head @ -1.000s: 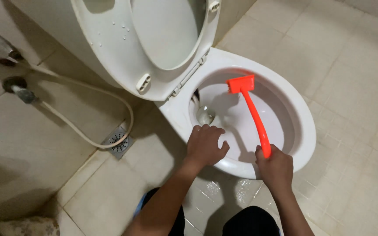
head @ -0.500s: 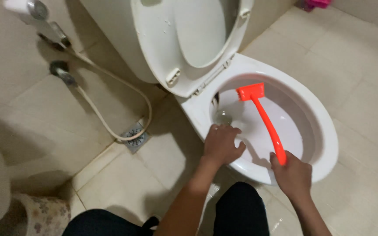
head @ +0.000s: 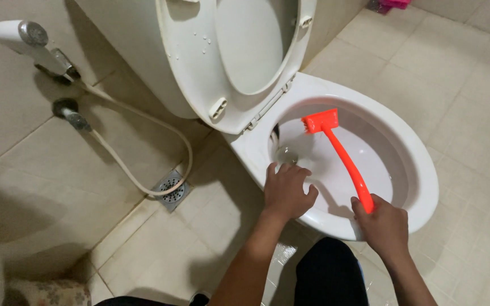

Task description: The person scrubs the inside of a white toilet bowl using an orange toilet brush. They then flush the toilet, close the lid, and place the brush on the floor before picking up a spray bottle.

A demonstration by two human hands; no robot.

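Note:
A white toilet bowl (head: pixel 415 170) stands open, its seat and lid (head: pixel 239 51) raised against the tank. My right hand (head: pixel 382 226) grips the handle end of an orange toilet brush (head: pixel 344 161) at the bowl's near rim. The brush head reaches into the back of the bowl, near the water. My left hand (head: pixel 287 190) rests palm down on the bowl's left near rim, fingers curled over the edge and holding nothing.
A white hand sprayer (head: pixel 26 42) hangs on the tiled wall at upper left, its hose (head: pixel 143 141) looping down to a round floor drain (head: pixel 171 187). Beige floor tiles surround the toilet. My dark-clothed knee (head: pixel 327 272) is at the bottom.
The view has shifted right and down, so the sprayer and wall show more. The brush head has moved slightly toward the back of the bowl. Both hands stay on rim and handle.

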